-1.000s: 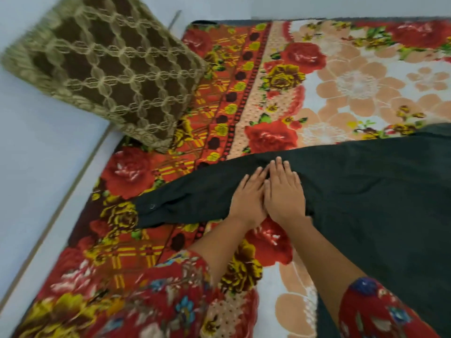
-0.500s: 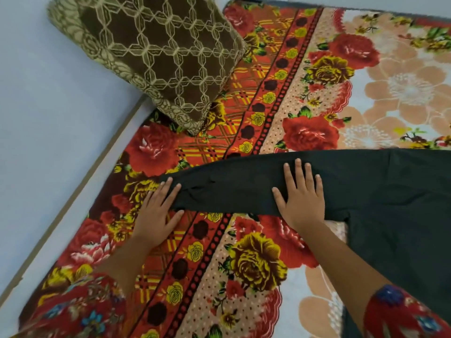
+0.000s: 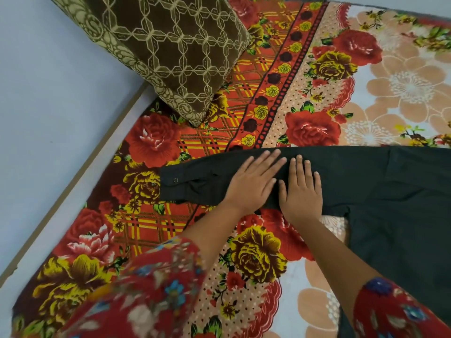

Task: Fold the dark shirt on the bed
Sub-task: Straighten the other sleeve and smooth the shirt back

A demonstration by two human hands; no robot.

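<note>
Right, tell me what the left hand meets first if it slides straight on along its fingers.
Nothing solid: the left hand would leave the shirt sleeve and reach bare bedspread. It might brush the right hand beside it.

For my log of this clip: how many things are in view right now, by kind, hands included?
Shirts: 1, the dark shirt
Pillows: 1, the brown pillow
Bedspreads: 1, the floral bedspread
Hands: 2, left hand and right hand
Total: 5
</note>
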